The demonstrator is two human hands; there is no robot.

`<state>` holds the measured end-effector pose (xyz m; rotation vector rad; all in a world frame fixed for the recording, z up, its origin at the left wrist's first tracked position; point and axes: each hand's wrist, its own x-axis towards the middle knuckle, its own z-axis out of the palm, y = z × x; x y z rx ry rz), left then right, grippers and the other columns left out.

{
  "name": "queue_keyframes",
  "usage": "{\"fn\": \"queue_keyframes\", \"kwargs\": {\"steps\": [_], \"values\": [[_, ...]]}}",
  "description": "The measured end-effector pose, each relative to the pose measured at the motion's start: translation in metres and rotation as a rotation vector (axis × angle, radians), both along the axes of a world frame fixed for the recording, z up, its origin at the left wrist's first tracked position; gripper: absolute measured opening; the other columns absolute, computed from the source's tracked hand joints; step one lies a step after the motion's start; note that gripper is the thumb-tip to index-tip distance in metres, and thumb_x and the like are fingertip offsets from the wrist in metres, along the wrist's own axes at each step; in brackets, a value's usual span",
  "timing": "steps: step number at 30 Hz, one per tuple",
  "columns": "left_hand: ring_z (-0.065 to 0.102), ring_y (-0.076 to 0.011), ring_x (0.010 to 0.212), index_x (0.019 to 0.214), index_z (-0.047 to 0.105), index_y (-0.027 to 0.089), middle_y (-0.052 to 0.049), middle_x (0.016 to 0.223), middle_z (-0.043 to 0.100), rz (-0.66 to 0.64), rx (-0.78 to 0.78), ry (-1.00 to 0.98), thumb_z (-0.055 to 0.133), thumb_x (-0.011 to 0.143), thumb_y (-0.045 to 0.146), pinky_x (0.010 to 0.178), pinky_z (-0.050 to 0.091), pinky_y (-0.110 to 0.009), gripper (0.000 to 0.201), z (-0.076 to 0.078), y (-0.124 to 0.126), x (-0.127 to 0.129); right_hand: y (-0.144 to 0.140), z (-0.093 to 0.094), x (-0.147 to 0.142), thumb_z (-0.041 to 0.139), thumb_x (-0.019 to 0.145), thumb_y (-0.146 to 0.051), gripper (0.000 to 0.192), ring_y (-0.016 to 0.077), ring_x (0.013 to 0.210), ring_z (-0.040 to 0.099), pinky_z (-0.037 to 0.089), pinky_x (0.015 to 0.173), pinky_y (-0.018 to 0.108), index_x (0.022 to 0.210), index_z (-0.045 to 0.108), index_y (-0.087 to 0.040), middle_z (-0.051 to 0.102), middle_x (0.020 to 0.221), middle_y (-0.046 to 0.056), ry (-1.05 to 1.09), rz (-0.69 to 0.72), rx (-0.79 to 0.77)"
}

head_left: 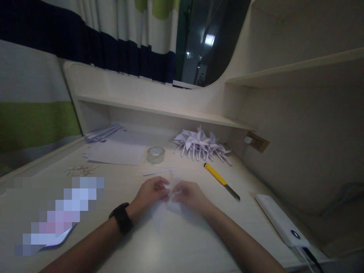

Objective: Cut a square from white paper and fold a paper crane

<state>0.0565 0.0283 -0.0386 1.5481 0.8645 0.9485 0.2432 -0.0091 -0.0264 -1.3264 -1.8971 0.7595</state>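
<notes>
My left hand, with a black watch on the wrist, and my right hand meet over the middle of the desk. Fingers of both are pinched on a piece of white paper, smeared by motion; its folds are hard to make out. Just beyond them lies a thin white paper stick. A roll of clear tape rests farther back. To its right is a heap of white paper pinwheels on paper sticks. Right of my hands lies a yellow utility knife, blade out.
At the back left are white paper sheets and a bundle of rolled paper sticks. Small thin scraps lie nearer. A pixelated flat device is front left. A white power bank with cables sits right, below a wall socket.
</notes>
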Motion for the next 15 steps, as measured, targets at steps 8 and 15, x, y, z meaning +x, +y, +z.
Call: {"fn": "queue_keyframes", "kwargs": {"steps": [8,15], "values": [[0.062,-0.0156,0.051,0.088,0.054,0.014,0.000,0.056,0.065,-0.084,-0.030,-0.093,0.067,0.068,0.027,0.052,0.046,-0.026,0.027,0.0016,-0.0027,0.0004,-0.0007,0.0025,0.0029,0.072,0.069,-0.012,0.014,0.0142,0.068,0.059,0.044,0.064,0.023,0.083,0.071,-0.016,0.068,0.075,0.002,-0.011,0.018,0.034],[0.060,-0.0138,0.050,0.074,0.053,0.015,0.001,0.055,0.062,-0.058,-0.043,-0.094,0.064,0.069,0.025,0.052,0.047,-0.026,0.016,0.0025,-0.0028,0.0023,-0.0002,0.0012,0.0038,0.069,0.072,-0.012,0.012,0.0150,0.072,0.061,0.044,0.065,0.023,0.083,0.070,-0.016,0.069,0.079,0.002,-0.029,0.028,0.053]]}}
